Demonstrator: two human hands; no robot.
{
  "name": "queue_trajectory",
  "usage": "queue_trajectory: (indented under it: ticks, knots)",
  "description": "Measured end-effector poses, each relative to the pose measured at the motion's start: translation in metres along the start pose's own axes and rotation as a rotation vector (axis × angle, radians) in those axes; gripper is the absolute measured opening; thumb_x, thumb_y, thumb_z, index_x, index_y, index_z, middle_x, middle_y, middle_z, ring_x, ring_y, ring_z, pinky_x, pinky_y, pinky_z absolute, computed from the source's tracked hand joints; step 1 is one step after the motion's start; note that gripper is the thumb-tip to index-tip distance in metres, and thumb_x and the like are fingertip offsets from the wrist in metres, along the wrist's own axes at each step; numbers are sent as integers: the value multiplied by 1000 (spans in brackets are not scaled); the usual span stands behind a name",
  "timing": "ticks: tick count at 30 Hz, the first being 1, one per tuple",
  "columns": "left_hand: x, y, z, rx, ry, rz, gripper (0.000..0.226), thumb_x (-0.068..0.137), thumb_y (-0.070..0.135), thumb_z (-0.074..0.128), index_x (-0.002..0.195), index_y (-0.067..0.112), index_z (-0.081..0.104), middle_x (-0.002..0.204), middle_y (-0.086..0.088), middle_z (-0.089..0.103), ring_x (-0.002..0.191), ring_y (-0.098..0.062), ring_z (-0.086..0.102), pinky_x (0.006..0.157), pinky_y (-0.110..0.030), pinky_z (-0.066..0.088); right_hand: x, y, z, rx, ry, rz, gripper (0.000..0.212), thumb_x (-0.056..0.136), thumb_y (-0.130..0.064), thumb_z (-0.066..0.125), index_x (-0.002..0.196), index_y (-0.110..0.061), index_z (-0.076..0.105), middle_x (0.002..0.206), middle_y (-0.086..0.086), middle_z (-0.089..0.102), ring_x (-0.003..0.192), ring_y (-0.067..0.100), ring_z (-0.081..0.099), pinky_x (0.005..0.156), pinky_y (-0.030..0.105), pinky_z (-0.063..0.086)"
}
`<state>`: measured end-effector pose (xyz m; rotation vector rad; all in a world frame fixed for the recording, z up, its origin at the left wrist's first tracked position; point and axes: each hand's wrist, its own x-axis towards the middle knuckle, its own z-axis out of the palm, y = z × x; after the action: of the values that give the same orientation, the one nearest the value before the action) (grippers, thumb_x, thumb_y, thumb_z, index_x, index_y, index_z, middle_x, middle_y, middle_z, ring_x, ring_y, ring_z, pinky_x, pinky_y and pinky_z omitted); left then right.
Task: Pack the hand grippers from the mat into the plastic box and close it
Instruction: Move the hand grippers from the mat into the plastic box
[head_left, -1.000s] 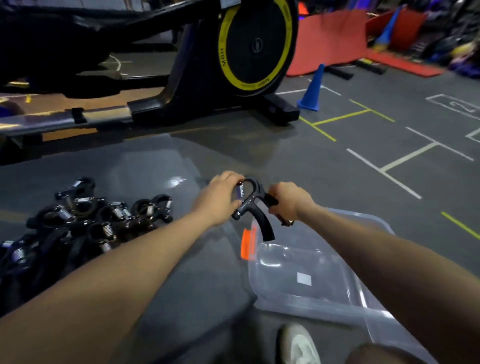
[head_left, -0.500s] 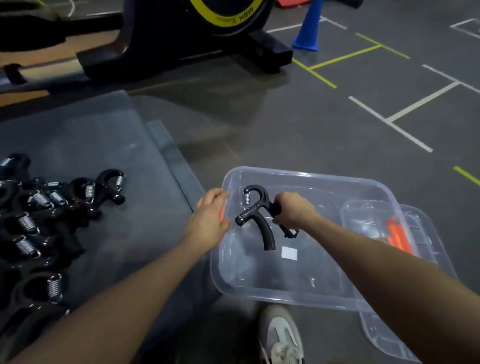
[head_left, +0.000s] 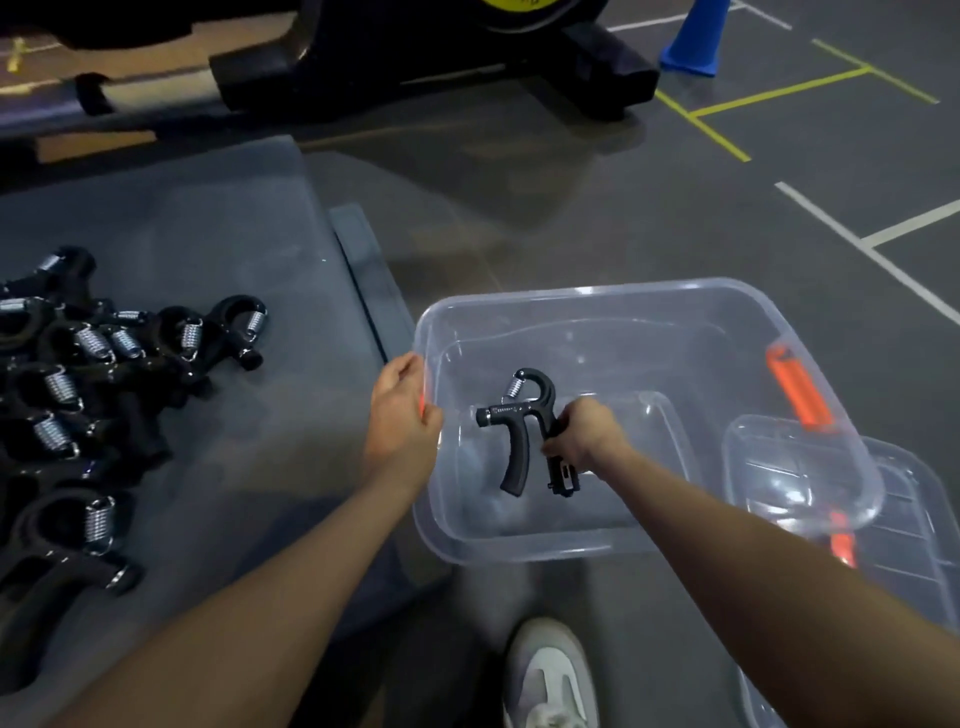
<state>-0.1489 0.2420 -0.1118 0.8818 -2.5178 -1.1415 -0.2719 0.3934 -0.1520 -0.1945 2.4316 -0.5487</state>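
Observation:
A clear plastic box (head_left: 597, 296) stands on the floor right of the grey mat (head_left: 208, 234). My right hand (head_left: 584, 434) grips one handle of a black hand gripper (head_left: 514, 415) low inside the box. My left hand (head_left: 402, 410) holds the box's left rim, over an orange clip. A pile of several black hand grippers (head_left: 93, 374) with steel springs lies on the mat's left side. The clear lid (head_left: 893, 525) with an orange clip (head_left: 841, 540) lies under the box's right end.
A black exercise machine's base (head_left: 436, 67) stands beyond the mat. A blue cone (head_left: 693, 41) sits at the far right. My white shoe (head_left: 550, 675) is just in front of the box. Painted lines cross the grey floor.
My right hand has carried the gripper down into the box. My left hand let go of the gripper and now holds the box's left rim. The view tilted down.

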Motion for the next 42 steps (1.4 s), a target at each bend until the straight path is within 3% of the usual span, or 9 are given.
queue_trajectory:
  ticks: [17,22,25,28,30,32,36,39,42]
  knots:
    - [18,-11,-9,41,38,35,56,89,6,51,143,13,37,151,5,33,140,-7,29,110,-11,15,61,-33,44,96,-24,83,18,69,-11,69,84,-3,65,88,12,71,82,29,70,70,32,58]
    - [17,-10,-8,23,57,30,54,89,7,51,141,15,40,150,4,36,139,-8,31,111,-12,17,65,-32,52,88,-93,69,25,65,-12,77,81,-9,58,82,10,65,85,28,70,79,40,59]
    - [17,-10,-8,25,55,30,55,88,5,52,141,14,41,149,4,36,138,-9,33,112,-14,18,68,-27,55,94,-142,41,18,71,-7,74,83,-6,61,81,10,59,79,22,59,85,34,56]
    - [16,-10,-8,34,50,30,57,87,4,52,142,14,40,149,5,35,138,-8,32,111,-13,17,71,-22,57,158,-232,31,20,76,-1,69,96,0,67,80,10,56,78,19,53,82,33,50]
    - [16,-10,-7,30,52,31,57,87,4,52,142,13,39,149,5,35,138,-8,33,110,-12,17,68,-21,55,221,-279,42,9,78,6,66,83,-2,63,69,8,54,71,21,52,77,36,52]
    - [16,-10,-7,21,54,28,58,86,3,52,142,14,39,149,5,35,137,-8,33,110,-11,18,68,-21,54,283,-309,75,22,80,12,61,72,-8,55,63,5,49,60,17,47,65,32,49]
    - [15,-11,-6,17,60,35,57,88,5,52,142,13,38,150,5,35,138,-7,32,111,-11,17,65,-18,54,326,-341,73,22,81,17,55,86,-4,59,63,3,46,58,13,44,59,27,48]
    - [13,-12,-6,32,55,49,56,89,6,51,143,12,37,150,5,34,138,-6,31,109,-7,14,64,-11,56,346,-282,60,31,79,19,55,110,14,59,64,2,45,55,11,43,40,14,44]
    - [15,-11,-5,29,26,51,56,89,5,50,143,11,37,151,5,32,139,-7,31,108,-7,14,57,-9,50,405,-255,51,40,81,16,55,121,15,50,83,11,52,62,15,44,52,20,39]
